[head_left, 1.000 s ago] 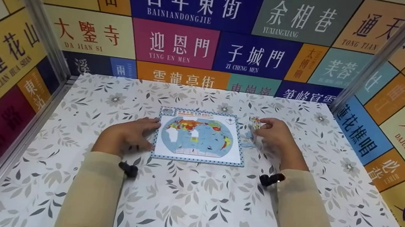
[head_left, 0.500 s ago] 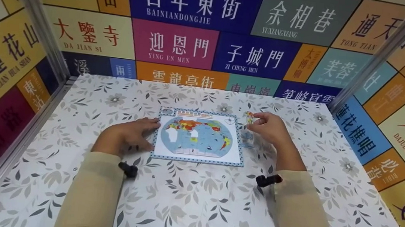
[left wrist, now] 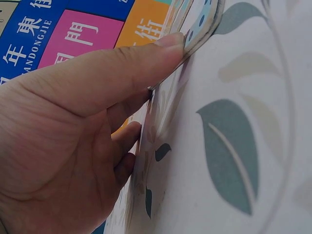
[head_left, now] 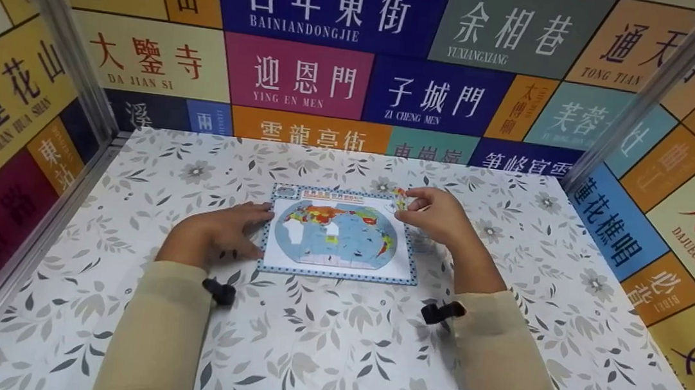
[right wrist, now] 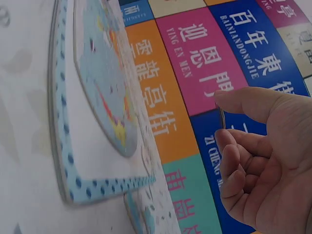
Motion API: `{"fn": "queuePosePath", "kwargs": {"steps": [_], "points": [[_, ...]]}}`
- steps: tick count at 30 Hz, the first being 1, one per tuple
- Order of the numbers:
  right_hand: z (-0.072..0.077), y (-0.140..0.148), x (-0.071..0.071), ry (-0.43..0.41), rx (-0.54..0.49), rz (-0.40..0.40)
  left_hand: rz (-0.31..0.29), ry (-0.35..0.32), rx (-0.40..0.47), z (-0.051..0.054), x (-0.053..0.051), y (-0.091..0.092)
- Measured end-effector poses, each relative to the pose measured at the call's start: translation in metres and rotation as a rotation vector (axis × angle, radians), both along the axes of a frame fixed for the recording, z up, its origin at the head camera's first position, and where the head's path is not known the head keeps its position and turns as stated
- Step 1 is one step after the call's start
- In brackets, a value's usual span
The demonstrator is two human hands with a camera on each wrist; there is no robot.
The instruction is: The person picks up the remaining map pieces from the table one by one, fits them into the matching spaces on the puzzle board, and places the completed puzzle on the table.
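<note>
The right grip (right wrist: pixel 268 156) pinched a thin piece (right wrist: pixel 222 118). A map board (right wrist: pixel 109 165) lay on the desk (right wrist: pixel 24 161) beside a blue piece (right wrist: pixel 133 209).

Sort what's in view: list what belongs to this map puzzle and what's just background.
Belongs:
map board, left hand touching its edge
colourful piece, pinched in the right hand
what looks like a loose light-blue piece beside the board

Just background:
floral table covering
lettered wall panels
metal posts

Seen from above, the head view faces forward and down; both close, tilted wrist views share its lettered wall (head_left: pixel 296 76).
</note>
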State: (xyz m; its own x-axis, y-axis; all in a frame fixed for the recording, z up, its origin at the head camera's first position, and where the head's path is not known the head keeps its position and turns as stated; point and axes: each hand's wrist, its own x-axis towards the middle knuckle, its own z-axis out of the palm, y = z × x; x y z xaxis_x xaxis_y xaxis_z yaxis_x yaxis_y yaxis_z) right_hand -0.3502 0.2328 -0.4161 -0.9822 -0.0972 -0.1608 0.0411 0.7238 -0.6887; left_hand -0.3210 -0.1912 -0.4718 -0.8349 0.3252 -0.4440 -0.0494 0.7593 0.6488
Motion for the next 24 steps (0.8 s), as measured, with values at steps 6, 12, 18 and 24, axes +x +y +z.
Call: {"fn": "queuePosePath", "kwargs": {"steps": [6, 12, 18, 24], "points": [[0.004, -0.023, 0.005, 0.011, -0.03, 0.048, -0.003, -0.004, -0.009, 0.0, -0.001, 0.0], [0.0, -0.05, 0.008, 0.034, -0.049, 0.099, 0.039, -0.04, 0.024, 0.0, 0.0, 0.001], [-0.002, -0.082, 0.012, 0.022, -0.052, 0.14, 0.028, -0.024, 0.007, 0.0, 0.0, 0.001], [-0.003, -0.11, 0.015, 0.044, -0.088, 0.179, 0.028, -0.029, 0.006, -0.001, -0.001, 0.001]]}}
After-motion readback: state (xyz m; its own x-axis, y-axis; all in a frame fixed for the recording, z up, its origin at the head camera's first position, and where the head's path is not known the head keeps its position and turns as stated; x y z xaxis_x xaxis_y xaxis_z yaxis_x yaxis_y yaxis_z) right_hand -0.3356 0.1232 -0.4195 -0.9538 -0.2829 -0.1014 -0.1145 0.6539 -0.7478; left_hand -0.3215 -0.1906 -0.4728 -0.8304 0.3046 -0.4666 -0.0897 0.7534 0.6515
